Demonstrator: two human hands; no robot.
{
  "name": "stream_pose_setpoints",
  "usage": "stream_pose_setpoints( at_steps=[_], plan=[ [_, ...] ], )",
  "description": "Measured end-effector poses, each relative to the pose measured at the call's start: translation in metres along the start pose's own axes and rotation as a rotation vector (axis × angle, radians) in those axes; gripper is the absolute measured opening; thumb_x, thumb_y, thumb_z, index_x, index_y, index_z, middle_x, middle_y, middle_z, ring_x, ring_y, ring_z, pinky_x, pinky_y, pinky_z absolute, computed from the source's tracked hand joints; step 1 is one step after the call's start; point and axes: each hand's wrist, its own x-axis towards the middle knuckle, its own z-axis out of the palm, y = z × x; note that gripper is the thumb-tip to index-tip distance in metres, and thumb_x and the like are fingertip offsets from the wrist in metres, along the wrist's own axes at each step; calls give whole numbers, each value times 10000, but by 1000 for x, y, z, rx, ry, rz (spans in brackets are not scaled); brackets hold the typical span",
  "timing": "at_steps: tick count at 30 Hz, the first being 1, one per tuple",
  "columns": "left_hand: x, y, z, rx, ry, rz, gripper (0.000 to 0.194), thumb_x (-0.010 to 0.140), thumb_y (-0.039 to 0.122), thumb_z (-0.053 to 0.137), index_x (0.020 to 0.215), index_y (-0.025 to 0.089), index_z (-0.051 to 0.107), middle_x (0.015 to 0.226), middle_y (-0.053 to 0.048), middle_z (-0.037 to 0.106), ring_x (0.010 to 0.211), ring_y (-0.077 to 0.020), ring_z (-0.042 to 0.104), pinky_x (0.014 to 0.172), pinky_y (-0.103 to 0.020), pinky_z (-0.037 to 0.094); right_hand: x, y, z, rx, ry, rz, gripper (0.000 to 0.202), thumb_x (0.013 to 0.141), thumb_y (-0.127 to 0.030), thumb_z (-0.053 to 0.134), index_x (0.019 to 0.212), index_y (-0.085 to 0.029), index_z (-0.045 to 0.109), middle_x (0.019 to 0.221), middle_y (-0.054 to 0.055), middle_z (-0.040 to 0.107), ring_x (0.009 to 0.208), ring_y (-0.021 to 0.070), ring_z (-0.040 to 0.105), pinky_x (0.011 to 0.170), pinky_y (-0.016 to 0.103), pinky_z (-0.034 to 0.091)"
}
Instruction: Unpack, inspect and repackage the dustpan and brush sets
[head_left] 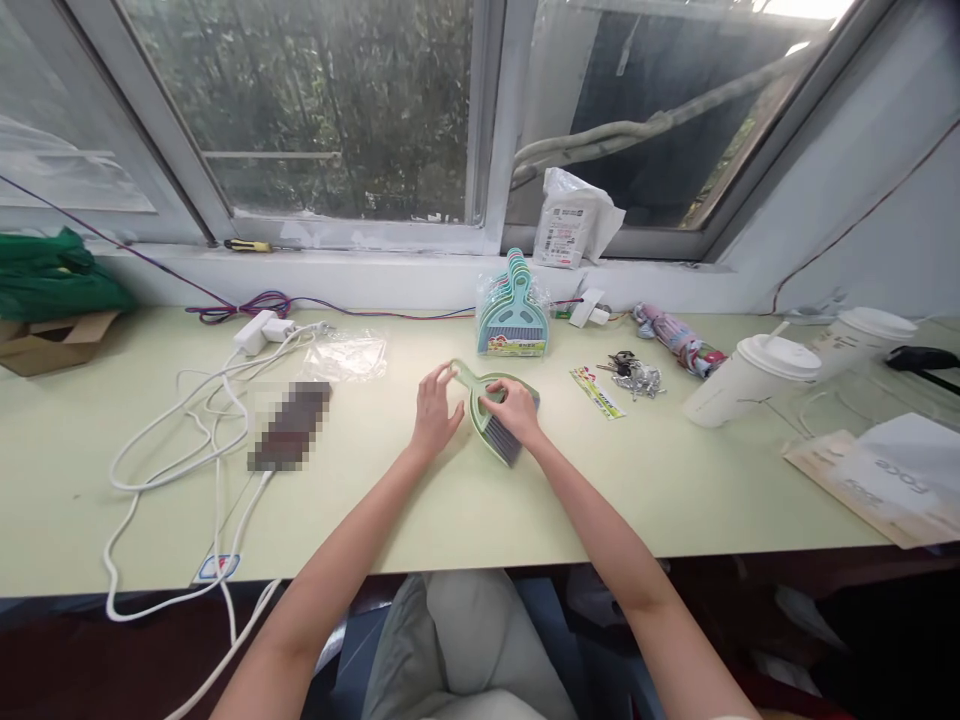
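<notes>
A small green hand brush (501, 437) with grey bristles lies nested in a matching green dustpan (529, 384) on the table in front of me. My right hand (513, 408) is closed on the brush, thumb and fingers pinching near its cut-out. Beside the handle end is my left hand (435, 408), open, its thumb apart and its fingertips at the tip of the handle. Behind them stands a row of similar brush-and-dustpan sets (514, 310) in clear wrapping with printed labels. To the right lies a loose printed label (597, 392).
White cables (180, 478) with a charger sprawl at left beside a blurred-out dark object (289, 426). Clear plastic wrapping (346, 356) lies behind it. Keys (636, 374), a folded umbrella (679, 340), lidded cups (750, 380) and a paper bag (892, 480) are at right.
</notes>
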Motion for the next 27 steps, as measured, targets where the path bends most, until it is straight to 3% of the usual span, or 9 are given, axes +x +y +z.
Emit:
stream_pose_setpoints(
  at_steps=[2,6,8,11,14,18,22,24,27],
  plan=[
    [-1,4,12,-328,-54,-175,565,882,334,490,1409,230,313,1441,-137,410,1286,-258,441,1017,-448,394,4,-3,0,131,132,63,227,778,-380,599,908,-198,642,919,36,686,747,169,591,753,295,465],
    [-1,5,31,-719,-239,-404,581,756,297,624,1300,222,432,1339,-101,531,1196,-249,531,932,-384,478,16,8,-15,224,101,11,292,866,-365,454,1004,-196,647,1078,77,649,827,175,607,805,313,484],
    [1,0,28,-745,-179,-512,534,697,246,648,1208,216,495,1258,-84,591,1144,-256,565,893,-379,504,21,30,-32,55,230,96,320,875,-301,424,1085,-185,636,1226,123,582,1052,225,567,935,383,440],
    [9,-13,9,-776,-41,-633,462,690,236,631,1141,221,535,1129,-66,648,1041,-251,618,831,-375,531,23,75,-57,-311,404,336,500,854,-186,432,1352,-146,469,1500,197,308,1393,325,241,1093,570,205],
    [17,-28,-12,-804,62,-663,445,710,273,630,1145,244,543,1081,-55,660,989,-249,635,800,-377,542,24,106,-68,-408,154,402,601,818,-61,378,1410,-159,415,1517,197,298,1423,332,199,1086,638,135],
    [21,-42,-27,-775,129,-669,438,749,317,598,1176,252,529,1081,-58,655,956,-240,642,770,-375,548,24,97,-51,-324,-166,97,576,782,28,336,1180,-270,627,1379,63,532,1335,221,397,1116,603,136],
    [21,-46,-28,-745,149,-662,461,755,321,585,1205,249,510,1094,-64,650,952,-229,642,747,-352,550,18,64,-24,-373,-124,-83,339,882,-96,388,1012,-221,676,1356,66,547,1321,220,412,1129,592,105],
    [21,-45,-27,-751,148,-664,471,753,319,587,1211,245,505,1103,-65,648,951,-224,640,742,-342,548,13,55,-15,-463,-51,-16,321,915,-224,445,1193,-179,600,1434,136,456,1369,293,337,1109,636,87],
    [21,-44,-25,-812,173,-685,483,730,297,609,1197,232,508,1094,-63,650,943,-218,639,757,-334,539,9,55,-7,-526,-90,170,505,931,-340,459,1370,-90,449,1485,229,348,1397,390,255,1078,674,116]
  ],
)
